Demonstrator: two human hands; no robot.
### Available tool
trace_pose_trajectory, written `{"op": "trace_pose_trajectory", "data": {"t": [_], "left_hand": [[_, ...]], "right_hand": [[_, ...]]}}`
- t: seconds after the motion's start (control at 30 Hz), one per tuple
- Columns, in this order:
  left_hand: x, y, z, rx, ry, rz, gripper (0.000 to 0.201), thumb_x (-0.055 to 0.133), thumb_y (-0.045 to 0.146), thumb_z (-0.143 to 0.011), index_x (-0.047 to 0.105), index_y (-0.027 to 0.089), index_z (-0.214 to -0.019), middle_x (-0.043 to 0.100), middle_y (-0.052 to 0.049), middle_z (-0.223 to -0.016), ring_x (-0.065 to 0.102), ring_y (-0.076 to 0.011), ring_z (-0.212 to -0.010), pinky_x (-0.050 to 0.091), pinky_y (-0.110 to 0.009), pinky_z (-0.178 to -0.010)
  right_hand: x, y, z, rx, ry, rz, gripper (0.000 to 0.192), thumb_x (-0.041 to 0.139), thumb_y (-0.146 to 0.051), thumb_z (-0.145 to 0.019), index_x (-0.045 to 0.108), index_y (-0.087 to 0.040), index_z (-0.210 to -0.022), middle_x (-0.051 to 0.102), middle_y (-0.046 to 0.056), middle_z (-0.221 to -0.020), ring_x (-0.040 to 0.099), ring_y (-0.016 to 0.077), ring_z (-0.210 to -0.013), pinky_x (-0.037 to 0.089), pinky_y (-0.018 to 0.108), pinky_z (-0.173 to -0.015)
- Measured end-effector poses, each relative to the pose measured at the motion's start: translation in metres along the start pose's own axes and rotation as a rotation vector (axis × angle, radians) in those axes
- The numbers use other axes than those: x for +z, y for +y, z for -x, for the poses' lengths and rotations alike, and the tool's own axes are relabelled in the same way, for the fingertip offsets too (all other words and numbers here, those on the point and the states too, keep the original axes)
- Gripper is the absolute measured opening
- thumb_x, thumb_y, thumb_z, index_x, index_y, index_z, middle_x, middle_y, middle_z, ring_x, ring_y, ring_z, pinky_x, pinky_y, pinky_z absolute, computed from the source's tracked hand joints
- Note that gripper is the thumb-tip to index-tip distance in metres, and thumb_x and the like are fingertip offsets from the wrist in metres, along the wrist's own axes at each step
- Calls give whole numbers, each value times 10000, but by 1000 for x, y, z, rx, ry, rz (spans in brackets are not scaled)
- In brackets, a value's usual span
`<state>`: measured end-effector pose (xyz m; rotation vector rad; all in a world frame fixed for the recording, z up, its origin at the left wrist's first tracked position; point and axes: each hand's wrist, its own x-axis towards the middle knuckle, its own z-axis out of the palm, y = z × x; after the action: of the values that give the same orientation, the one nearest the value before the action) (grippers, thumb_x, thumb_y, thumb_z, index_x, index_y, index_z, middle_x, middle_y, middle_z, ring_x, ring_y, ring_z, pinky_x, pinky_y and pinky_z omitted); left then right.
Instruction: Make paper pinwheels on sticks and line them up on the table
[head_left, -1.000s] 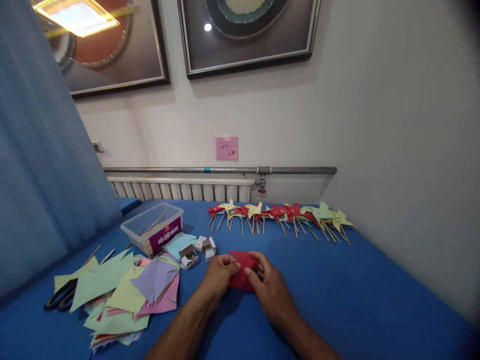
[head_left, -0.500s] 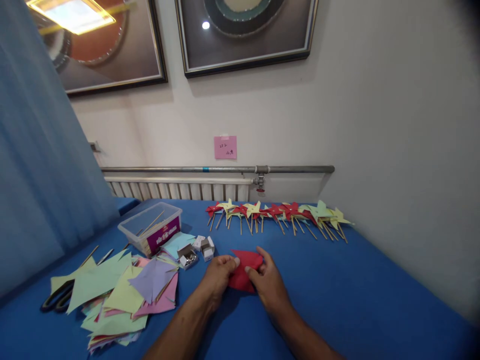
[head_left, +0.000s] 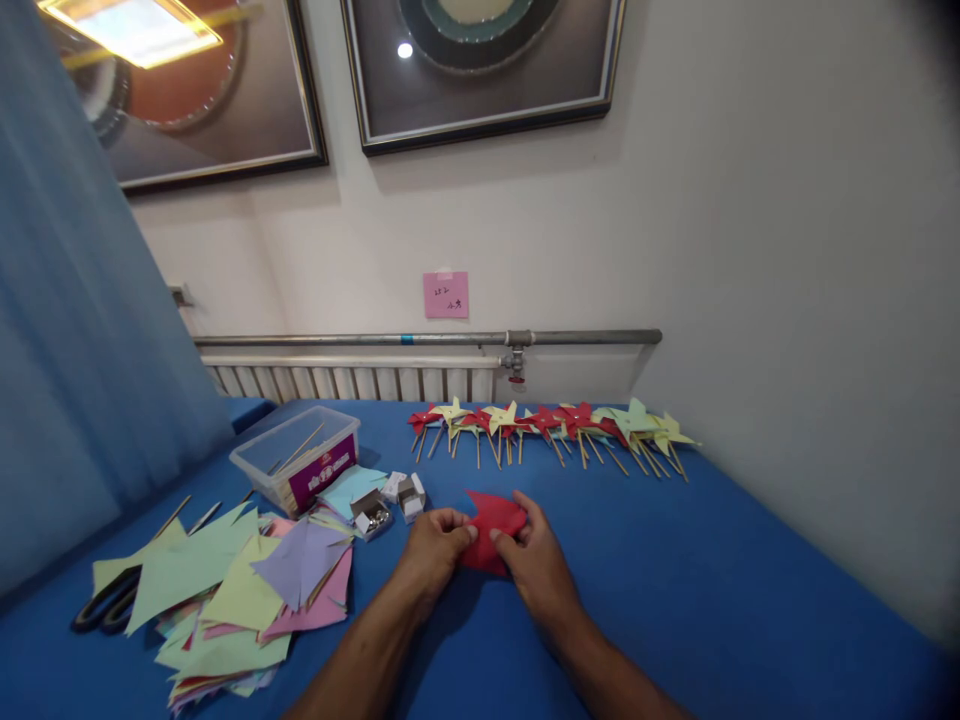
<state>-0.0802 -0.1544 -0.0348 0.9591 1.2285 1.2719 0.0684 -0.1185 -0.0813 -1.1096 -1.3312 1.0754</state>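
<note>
A red paper sheet [head_left: 491, 515], partly folded with a pointed corner at its top left, is held between both hands above the blue table. My left hand [head_left: 441, 545] pinches its left side between thumb and fingers. On its right side, my right hand [head_left: 536, 550] grips it, thumb on the near face and fingers behind. Left of my hands stands a small open box of metal pins [head_left: 373, 516], beside a small white box [head_left: 411, 497].
Cut coloured paper sheets [head_left: 240, 590] lie piled at the left, over black-handled scissors [head_left: 112, 600]. Behind them stands a clear plastic tub [head_left: 292, 455] with wooden sticks. Finished pinwheels [head_left: 547, 422] line the back of the blue table [head_left: 675, 590], near a radiator [head_left: 352, 382].
My left fingers have shifted slightly on the red paper, and its left part is folded in more. The view has moved a little to the right.
</note>
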Motion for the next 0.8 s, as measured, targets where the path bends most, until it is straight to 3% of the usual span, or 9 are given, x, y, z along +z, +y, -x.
{"op": "trace_pose_trajectory", "data": {"t": [0.23,0.47,0.8], "left_hand": [[4,0,2,0,29,44,420,897,458,-533,663,141,-674,601,14,-529,432,-76,-468,273,-228,-501],[6,-3,0,25,49,52,453,903,508,-532,668,147,-672,591,23,-535,421,-77,-478,282,-231,-503],[11,-15,-5,103,119,48,528,867,627,-552,681,145,-661,599,11,-571,447,-98,-530,335,-240,-537]], "right_hand": [[2,-12,4,58,-14,-60,809,662,-366,-774,417,-142,-1512,781,76,-962,753,253,-826,608,364,-726],[1,-18,6,49,-2,-43,751,660,-336,-794,448,-151,-1490,772,35,-833,736,243,-718,602,364,-685],[3,-27,10,60,11,-48,765,656,-316,-768,453,-143,-1485,797,78,-990,759,255,-829,607,363,-742]]}}
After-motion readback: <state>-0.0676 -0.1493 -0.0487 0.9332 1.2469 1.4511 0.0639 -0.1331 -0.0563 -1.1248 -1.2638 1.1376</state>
